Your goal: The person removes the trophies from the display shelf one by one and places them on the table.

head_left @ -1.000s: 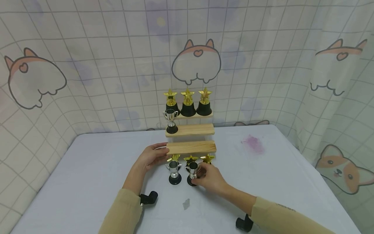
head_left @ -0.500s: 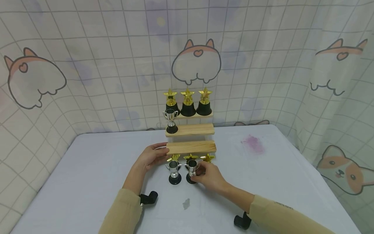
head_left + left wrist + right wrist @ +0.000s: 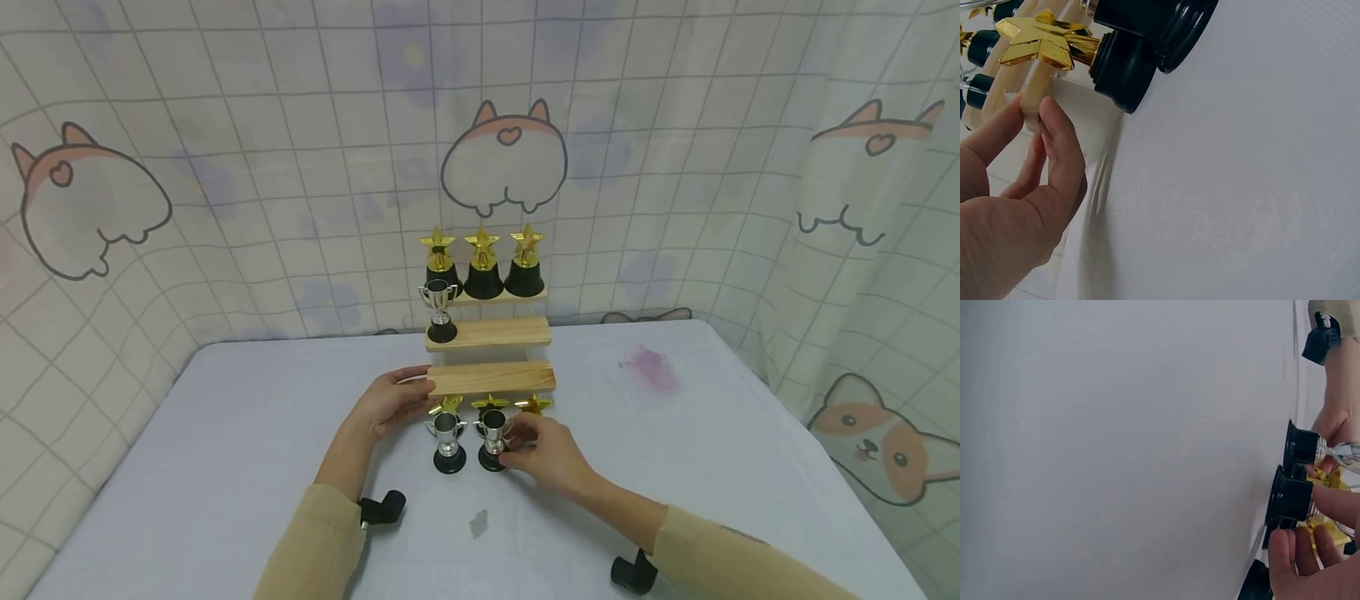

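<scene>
My left grip [image 3: 388, 403] pinches the pale wooden stand [image 3: 491, 379] at nine o'clock; my right grip [image 3: 551, 457], grasping the black-based silver cup [image 3: 492, 442], mustn't tilt.

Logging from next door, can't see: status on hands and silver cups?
Left hand pinching lowest shelf's end. Right hand at front row's right cup, grip unclear. Cup upright. Gold star trophies close behind.

The white table [image 3: 225, 467] carries a tiered wooden shelf [image 3: 491, 379], silver cups [image 3: 448, 450] and star trophies [image 3: 534, 405] (gold-topped).
</scene>
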The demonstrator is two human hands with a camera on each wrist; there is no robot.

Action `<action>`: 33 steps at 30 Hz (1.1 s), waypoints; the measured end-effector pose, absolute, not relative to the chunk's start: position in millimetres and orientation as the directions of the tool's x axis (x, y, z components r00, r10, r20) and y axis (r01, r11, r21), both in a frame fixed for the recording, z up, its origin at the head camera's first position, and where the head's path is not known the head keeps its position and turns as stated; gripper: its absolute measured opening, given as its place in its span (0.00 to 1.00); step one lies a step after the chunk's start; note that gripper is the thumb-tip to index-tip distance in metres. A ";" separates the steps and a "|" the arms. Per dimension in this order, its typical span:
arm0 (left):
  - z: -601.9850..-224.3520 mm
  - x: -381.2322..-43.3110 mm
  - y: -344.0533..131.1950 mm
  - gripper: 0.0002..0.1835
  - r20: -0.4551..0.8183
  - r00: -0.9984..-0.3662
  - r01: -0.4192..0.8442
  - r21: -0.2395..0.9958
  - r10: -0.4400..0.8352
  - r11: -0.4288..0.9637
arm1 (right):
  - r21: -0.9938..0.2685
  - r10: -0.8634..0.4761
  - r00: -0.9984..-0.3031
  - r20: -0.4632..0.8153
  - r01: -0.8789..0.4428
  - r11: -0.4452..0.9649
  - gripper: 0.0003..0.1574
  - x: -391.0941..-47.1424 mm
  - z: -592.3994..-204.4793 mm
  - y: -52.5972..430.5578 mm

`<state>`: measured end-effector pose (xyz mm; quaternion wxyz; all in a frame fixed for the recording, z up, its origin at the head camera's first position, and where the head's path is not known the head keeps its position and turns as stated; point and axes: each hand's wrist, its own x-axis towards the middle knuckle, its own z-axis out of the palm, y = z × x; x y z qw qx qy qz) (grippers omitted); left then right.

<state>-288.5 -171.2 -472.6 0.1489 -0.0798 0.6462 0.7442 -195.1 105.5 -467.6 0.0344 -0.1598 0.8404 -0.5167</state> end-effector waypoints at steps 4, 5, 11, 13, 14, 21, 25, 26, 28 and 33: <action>-471.3 -288.2 -170.5 0.31 -0.307 -0.944 -0.320 0.941 0.118 -0.111 | -0.883 -0.302 -0.945 0.123 -0.243 0.402 0.17 -193.1 -463.7 112.0; -471.2 -288.2 -170.3 0.31 -0.306 -0.944 -0.320 0.941 0.120 -0.112 | -0.885 -0.301 -0.946 0.125 -0.243 0.398 0.17 -192.4 -462.7 114.0; -470.0 -289.7 -168.0 0.31 -0.313 -0.941 -0.326 0.940 0.126 -0.104 | -0.891 -0.273 -0.954 0.127 -0.231 0.391 0.16 -187.5 -456.1 126.0; -469.9 -290.2 -167.6 0.31 -0.317 -0.941 -0.329 0.939 0.122 -0.097 | -0.890 -0.266 -0.955 0.129 -0.229 0.394 0.15 -186.8 -453.0 129.8; -470.0 -290.4 -167.6 0.31 -0.318 -0.941 -0.330 0.939 0.119 -0.097 | -0.890 -0.261 -0.956 0.135 -0.233 0.392 0.15 -186.8 -451.3 131.7; -470.9 -289.8 -168.0 0.31 -0.322 -0.941 -0.331 0.939 0.105 -0.093 | -0.892 -0.210 -0.961 0.177 -0.247 0.379 0.13 -191.8 -432.0 140.7; -470.3 -289.0 -168.0 0.31 -0.325 -0.941 -0.334 0.938 0.095 -0.095 | -0.893 -0.176 -0.962 0.207 -0.259 0.369 0.10 -200.4 -417.3 140.0; -470.3 -289.0 -168.2 0.31 -0.325 -0.941 -0.333 0.938 0.092 -0.096 | -0.892 -0.167 -0.962 0.217 -0.265 0.367 0.09 -203.2 -413.8 139.1; -470.3 -288.9 -168.3 0.31 -0.321 -0.943 -0.329 0.940 0.089 -0.094 | -0.894 -0.152 -0.961 0.231 -0.271 0.358 0.09 -208.9 -407.1 136.7; -470.1 -287.9 -168.3 0.30 -0.325 -0.943 -0.330 0.940 0.069 -0.086 | -0.911 -0.149 -0.964 0.222 -0.260 0.322 0.10 -221.5 -395.4 126.9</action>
